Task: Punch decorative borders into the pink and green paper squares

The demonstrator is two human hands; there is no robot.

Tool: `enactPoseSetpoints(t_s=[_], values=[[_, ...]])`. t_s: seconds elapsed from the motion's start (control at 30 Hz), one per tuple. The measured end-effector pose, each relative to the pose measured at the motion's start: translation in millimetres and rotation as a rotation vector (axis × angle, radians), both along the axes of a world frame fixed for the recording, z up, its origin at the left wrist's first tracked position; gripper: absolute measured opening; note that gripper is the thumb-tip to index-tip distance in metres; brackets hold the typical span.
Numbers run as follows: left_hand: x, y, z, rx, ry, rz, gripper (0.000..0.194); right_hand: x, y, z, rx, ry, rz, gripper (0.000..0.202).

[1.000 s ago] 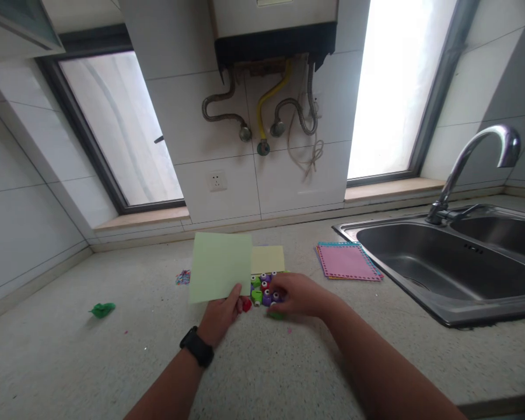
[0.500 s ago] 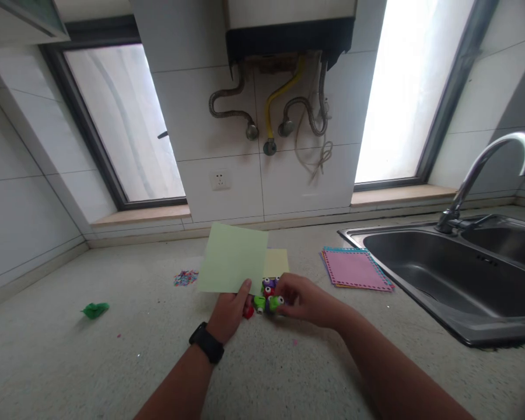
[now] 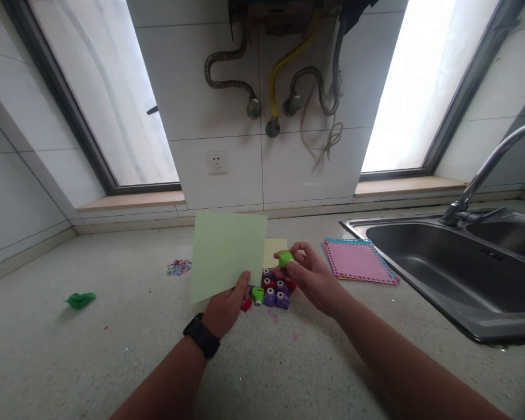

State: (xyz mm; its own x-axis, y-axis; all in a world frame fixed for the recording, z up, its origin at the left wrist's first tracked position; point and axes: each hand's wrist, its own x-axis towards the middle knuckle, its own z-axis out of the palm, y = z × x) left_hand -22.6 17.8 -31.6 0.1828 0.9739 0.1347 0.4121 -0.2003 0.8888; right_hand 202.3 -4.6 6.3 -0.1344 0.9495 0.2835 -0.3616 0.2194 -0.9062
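A pale green sheet of paper [image 3: 230,251] stands tilted up in my left hand [image 3: 227,304], the thumb on its front near the lower right corner. Between the thumb and fingers of my right hand [image 3: 312,277] is a small green craft punch [image 3: 286,258], held just right of the sheet. Below both hands, several small punches lie clustered on the counter: purple punches [image 3: 282,300], a red punch [image 3: 268,283] and another green punch [image 3: 258,294]. Part of the cluster is hidden behind the sheet and my fingers.
Behind the cluster lies a pale yellow sheet [image 3: 275,248]. A stack of coloured paper with punched edges [image 3: 362,261] rests beside the steel sink [image 3: 420,256]. Paper confetti [image 3: 179,267] and a crumpled green piece [image 3: 80,300] are on the left of the counter [image 3: 149,344].
My right hand has lifted the green punch from the cluster, up beside the sheet. The green sheet is turned more upright. The view has tilted down.
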Motion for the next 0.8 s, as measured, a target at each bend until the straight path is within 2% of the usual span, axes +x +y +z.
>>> enactPoseSetpoints(t_s=[0.1,0.3,0.4,0.6,0.7,0.8], values=[[2,-1,2.0,-0.009,0.047,0.005,0.059,0,-1,-6.9,0.025,-0.060,-0.061,0.046],[10,-4,10.9,-0.032,0.151,-0.014,0.061,-2,0,-9.8,0.070,-0.128,-0.228,0.037],[10,-5,12.7,-0.056,0.186,-0.021,0.061,-2,0,-11.7,0.178,-0.212,-0.306,0.039],[7,-6,13.3,-0.076,0.241,0.006,0.054,0,-7,-8.2,0.493,-0.522,-0.512,0.032],[5,-5,11.0,-0.060,0.212,0.029,0.049,0,-9,-5.6,0.460,-0.504,-0.493,0.033],[3,-3,6.0,-0.023,0.176,0.041,0.046,-3,-8,-5.7,0.261,-0.295,-0.335,0.033]])
